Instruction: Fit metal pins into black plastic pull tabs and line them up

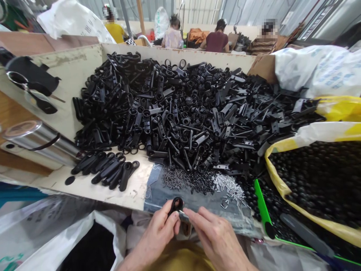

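Note:
My left hand (165,224) is closed around a black plastic part with a ring-shaped end (177,203), held above the near edge of the worktable. My right hand (210,226) meets it from the right, index finger stretched towards the part and thumb hidden. A small silver glint shows at those fingertips, too small to name. Just beyond my hands, small dark metal pieces (175,178), small black pieces (201,182) and silver pins (229,185) lie in piles on a blue-grey cloth (175,195).
A big heap of black plastic parts (158,109) fills the walled table. Several finished-looking black pieces (113,169) lie left, beside a steel flask (39,135). A yellow-edged sack (318,180) of black pieces stands right, near a green strip (262,207). Several people sit behind.

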`<action>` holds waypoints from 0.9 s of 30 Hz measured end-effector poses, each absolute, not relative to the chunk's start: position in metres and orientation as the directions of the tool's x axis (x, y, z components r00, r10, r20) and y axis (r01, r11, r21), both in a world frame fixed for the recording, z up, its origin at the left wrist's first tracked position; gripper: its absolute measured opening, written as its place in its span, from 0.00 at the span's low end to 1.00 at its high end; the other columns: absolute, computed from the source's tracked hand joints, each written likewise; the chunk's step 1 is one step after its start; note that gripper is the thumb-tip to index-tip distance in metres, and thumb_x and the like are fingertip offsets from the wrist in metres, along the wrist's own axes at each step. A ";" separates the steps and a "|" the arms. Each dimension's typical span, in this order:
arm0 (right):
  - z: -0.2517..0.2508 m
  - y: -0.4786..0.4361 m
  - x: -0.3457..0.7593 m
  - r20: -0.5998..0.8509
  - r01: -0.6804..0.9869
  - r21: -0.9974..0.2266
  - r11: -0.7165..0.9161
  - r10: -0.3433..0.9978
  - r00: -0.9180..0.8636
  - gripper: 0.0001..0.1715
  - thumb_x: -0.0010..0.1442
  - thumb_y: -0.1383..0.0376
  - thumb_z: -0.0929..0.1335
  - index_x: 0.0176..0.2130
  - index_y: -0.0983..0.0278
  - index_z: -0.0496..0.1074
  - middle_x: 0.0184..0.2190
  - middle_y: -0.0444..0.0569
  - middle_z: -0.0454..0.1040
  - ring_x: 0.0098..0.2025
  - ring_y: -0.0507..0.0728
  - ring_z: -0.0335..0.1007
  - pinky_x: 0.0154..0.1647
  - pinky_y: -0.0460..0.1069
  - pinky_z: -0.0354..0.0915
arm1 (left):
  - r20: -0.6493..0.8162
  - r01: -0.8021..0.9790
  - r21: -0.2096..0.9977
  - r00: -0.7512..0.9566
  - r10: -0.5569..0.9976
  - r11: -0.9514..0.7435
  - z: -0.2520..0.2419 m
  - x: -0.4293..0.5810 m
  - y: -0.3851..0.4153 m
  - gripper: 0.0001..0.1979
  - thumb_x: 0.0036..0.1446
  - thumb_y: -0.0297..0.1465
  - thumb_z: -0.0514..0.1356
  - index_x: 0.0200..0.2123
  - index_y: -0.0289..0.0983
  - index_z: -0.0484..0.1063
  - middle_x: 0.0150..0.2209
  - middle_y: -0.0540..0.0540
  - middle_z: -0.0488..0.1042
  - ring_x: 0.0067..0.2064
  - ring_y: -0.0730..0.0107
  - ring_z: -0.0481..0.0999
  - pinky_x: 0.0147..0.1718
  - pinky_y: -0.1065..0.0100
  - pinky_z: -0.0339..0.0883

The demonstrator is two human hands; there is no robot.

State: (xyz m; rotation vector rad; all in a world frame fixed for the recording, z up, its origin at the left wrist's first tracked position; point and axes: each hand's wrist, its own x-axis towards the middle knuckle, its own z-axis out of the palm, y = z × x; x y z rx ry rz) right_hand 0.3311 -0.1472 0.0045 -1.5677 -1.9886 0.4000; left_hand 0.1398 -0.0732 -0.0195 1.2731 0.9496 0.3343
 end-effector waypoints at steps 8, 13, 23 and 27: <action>0.002 -0.146 0.327 0.114 0.822 -0.537 0.189 0.982 -0.152 0.22 0.74 0.71 0.58 0.56 0.61 0.75 0.33 0.48 0.77 0.30 0.54 0.77 0.30 0.45 0.68 | -0.394 0.246 0.919 0.603 0.694 0.308 -0.028 0.138 -0.074 0.21 0.69 0.51 0.52 0.40 0.39 0.70 0.25 0.54 0.66 0.22 0.76 0.54 0.19 0.73 0.46; 0.006 -0.142 0.329 0.117 0.831 -0.518 0.204 0.979 -0.167 0.20 0.73 0.72 0.61 0.55 0.60 0.76 0.31 0.46 0.76 0.28 0.54 0.75 0.28 0.46 0.64 | -0.374 0.210 0.927 0.580 0.724 0.311 -0.026 0.139 -0.075 0.19 0.68 0.49 0.55 0.38 0.39 0.72 0.24 0.53 0.68 0.21 0.76 0.56 0.20 0.73 0.49; 0.009 -0.139 0.321 0.144 0.908 -0.360 0.216 0.974 -0.175 0.22 0.60 0.78 0.67 0.50 0.61 0.76 0.31 0.44 0.79 0.27 0.54 0.75 0.24 0.48 0.61 | -0.376 0.182 0.926 0.486 0.789 0.330 -0.030 0.143 -0.078 0.19 0.65 0.49 0.59 0.41 0.40 0.75 0.23 0.53 0.69 0.23 0.73 0.62 0.22 0.73 0.55; 0.004 -0.137 0.312 0.208 0.955 -0.170 0.244 0.956 -0.207 0.26 0.52 0.81 0.70 0.50 0.68 0.75 0.32 0.47 0.80 0.28 0.57 0.77 0.22 0.49 0.64 | -0.384 0.166 0.923 0.398 0.833 0.347 -0.035 0.145 -0.081 0.19 0.62 0.49 0.62 0.43 0.40 0.77 0.23 0.52 0.70 0.25 0.70 0.65 0.24 0.72 0.59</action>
